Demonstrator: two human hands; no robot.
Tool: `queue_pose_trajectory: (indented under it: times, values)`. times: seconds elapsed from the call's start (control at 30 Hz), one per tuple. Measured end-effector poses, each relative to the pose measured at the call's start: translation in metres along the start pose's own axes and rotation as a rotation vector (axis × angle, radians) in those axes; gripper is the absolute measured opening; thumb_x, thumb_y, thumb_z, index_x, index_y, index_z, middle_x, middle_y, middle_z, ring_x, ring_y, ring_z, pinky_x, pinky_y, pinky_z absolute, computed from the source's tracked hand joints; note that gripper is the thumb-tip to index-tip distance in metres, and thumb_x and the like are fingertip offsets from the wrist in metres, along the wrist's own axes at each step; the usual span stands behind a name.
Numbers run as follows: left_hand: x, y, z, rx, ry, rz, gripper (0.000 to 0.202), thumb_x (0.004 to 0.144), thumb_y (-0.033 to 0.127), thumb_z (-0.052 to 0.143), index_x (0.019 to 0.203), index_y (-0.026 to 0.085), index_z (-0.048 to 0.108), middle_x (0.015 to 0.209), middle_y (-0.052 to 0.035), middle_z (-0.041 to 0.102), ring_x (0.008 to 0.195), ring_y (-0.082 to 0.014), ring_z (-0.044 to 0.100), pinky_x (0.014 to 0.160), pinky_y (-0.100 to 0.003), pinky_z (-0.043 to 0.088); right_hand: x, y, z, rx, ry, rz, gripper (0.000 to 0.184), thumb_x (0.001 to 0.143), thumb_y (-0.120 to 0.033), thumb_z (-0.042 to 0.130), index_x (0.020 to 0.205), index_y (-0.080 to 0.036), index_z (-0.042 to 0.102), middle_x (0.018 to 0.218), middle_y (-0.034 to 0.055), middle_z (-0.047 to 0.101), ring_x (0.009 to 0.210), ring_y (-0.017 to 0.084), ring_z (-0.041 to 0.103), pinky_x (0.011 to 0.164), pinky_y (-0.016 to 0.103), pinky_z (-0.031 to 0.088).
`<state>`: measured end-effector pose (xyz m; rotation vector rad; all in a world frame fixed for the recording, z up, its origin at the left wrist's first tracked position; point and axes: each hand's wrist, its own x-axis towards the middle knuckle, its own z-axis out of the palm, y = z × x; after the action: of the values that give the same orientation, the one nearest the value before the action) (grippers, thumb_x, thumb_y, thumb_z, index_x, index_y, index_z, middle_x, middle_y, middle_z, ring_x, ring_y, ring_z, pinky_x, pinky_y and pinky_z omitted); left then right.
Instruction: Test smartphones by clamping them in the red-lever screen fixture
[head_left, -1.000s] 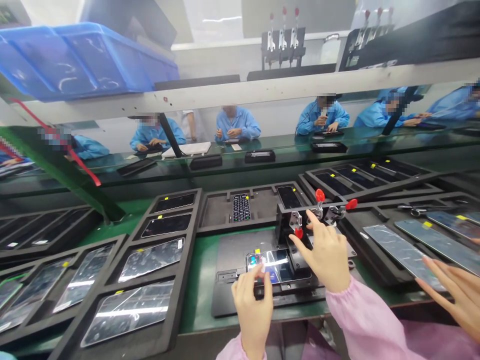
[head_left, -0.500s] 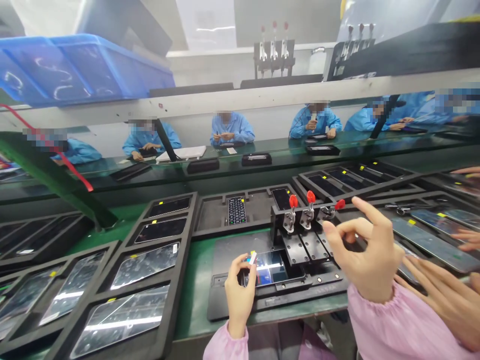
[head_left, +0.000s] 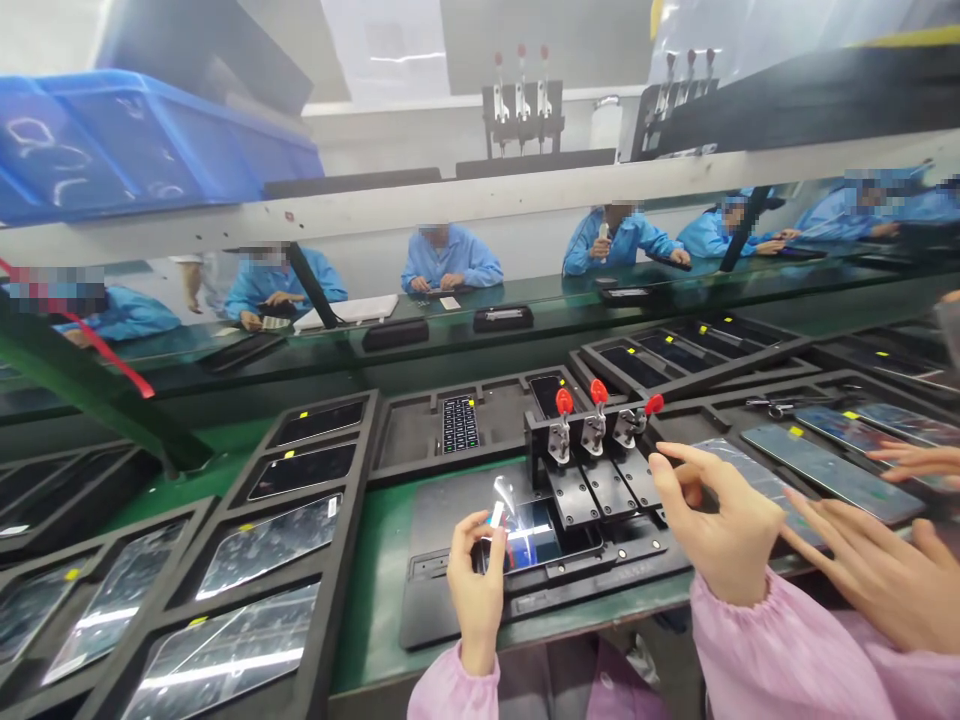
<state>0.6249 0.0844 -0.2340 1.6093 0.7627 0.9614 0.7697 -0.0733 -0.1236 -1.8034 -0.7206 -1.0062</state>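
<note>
Close to the front edge of the bench, my left hand (head_left: 477, 585) pinches a small white tab (head_left: 496, 513) between thumb and index finger. A piece of clear film (head_left: 505, 489) stands up just above that tab. Behind these fingers a phone (head_left: 536, 535) lies screen up in a black clamp fixture (head_left: 592, 487), partly under its plates. My right hand (head_left: 721, 515) is raised at the fixture's right side, with thumb and index fingertips brought together; anything between them is too small to make out.
Black trays (head_left: 352, 480) of phones with yellow stickers stand to the left. Another tray (head_left: 405, 425) behind the fixture holds a black keypad-like sheet (head_left: 460, 424). At right, a co-worker's hands (head_left: 892, 570) reach beside my right sleeve, near phones. A shelf (head_left: 420, 215) crosses above.
My right thumb and index finger have closed together from being apart. A yellow sticker by my left fingertips no longer shows, and clear film stands there. The view has shifted slightly right.
</note>
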Motion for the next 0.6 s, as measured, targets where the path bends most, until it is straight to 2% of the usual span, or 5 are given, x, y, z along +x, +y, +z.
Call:
queue_pose_trajectory:
  times: [0.17,0.4,0.47,0.53,0.6]
  values:
    - [-0.004,0.0,0.017,0.006,0.027,0.054,0.026,0.078,0.031,0.059,0.1,0.019,0.051,0.08,-0.0009,0.059,0.077,-0.0156,0.058,0.077,-0.029,0.043,-0.004,0.006,-0.001,-0.031,0.001,-0.033,0.014,0.073,-0.02,0.067,0.086,-0.018,0.067,0.048,-0.0057,0.052,0.044,0.007,0.037,0.052,0.021,0.041]
    - [-0.005,0.004,0.019,0.114,0.01,0.09,0.025,0.079,0.032,0.057,0.1,0.02,0.052,0.077,-0.0002,0.06,0.076,-0.0164,0.059,0.078,-0.031,0.042,0.002,0.013,-0.004,-0.005,-0.042,-0.075,0.011,0.074,-0.018,0.065,0.085,-0.018,0.066,0.052,-0.0045,0.054,0.047,0.008,0.043,0.052,0.022,0.043]
    - [-0.007,0.006,0.02,0.173,0.009,0.114,0.024,0.079,0.033,0.056,0.099,0.02,0.053,0.076,-0.0002,0.061,0.076,-0.0171,0.06,0.081,-0.033,0.042,0.011,0.011,0.006,0.048,-0.1,-0.117,0.01,0.077,-0.017,0.061,0.086,-0.019,0.065,0.063,-0.0014,0.06,0.057,0.01,0.052,0.061,0.025,0.047]
    - [-0.008,0.007,0.02,0.239,0.01,0.14,0.022,0.079,0.033,0.055,0.097,0.021,0.055,0.076,-0.0004,0.062,0.077,-0.0181,0.061,0.087,-0.037,0.039,0.026,0.01,0.023,0.092,-0.189,-0.169,0.016,0.082,-0.018,0.055,0.096,-0.019,0.062,0.087,0.0038,0.065,0.08,0.015,0.059,0.078,0.03,0.048]
    - [-0.009,0.007,0.02,0.307,0.021,0.164,0.023,0.078,0.033,0.055,0.098,0.022,0.055,0.079,-0.0008,0.063,0.079,-0.0192,0.061,0.095,-0.044,0.033,0.044,0.01,0.046,0.078,-0.31,-0.227,0.025,0.086,-0.023,0.048,0.109,-0.016,0.057,0.11,0.0093,0.06,0.102,0.02,0.055,0.092,0.036,0.044]
